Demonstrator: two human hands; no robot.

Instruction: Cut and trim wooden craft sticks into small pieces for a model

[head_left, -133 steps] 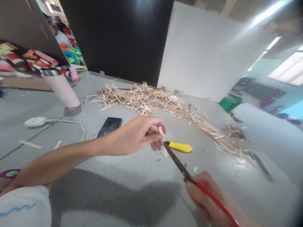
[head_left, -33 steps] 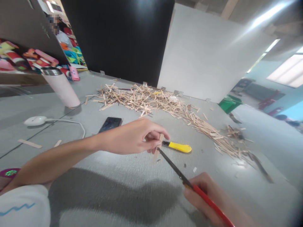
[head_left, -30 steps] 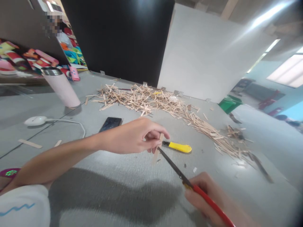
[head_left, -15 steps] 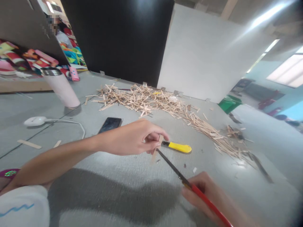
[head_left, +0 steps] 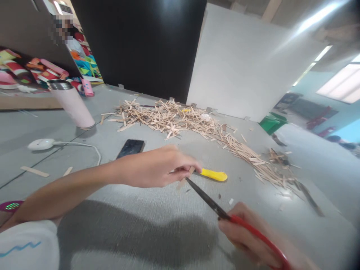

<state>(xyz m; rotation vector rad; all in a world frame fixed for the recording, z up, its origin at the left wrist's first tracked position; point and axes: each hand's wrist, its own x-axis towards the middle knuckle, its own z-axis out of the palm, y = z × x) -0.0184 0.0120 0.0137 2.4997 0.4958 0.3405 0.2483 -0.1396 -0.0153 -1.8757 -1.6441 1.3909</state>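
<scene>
At the lower edge of the view, a right hand (head_left: 242, 228) has its grip closed around the red handles of a pair of scissors (head_left: 206, 198). The dark blades slant up to a left hand (head_left: 168, 167), whose grip pinches a flat wooden stick (head_left: 181, 183) between thumb and fingers, above the surface (head_left: 157, 217). The tips reach the stick's side; whether they touch it cannot be told.

The surface is grey and faintly grained, with a broad shadow under the left arm and a dark seam at the left. Just beyond the pinched stick lies a yellow-handled tool (head_left: 214, 175). A phone (head_left: 131, 147) lies partly behind the forearm, and farther left sit a white device (head_left: 41, 144) with a cable and a pink tumbler (head_left: 73, 106), upright.

Past these, a heap of wooden sticks (head_left: 160, 116) spreads across the surface, trailing right in a long band.

Behind it stand a black panel (head_left: 140, 45) and a white panel (head_left: 233, 63). Colourful pieces (head_left: 46, 73) crowd the far left, near a seated-looking person (head_left: 75, 47); right of the panels come a green bin (head_left: 272, 123), a pale blue wall and a bright window (head_left: 341, 83).
</scene>
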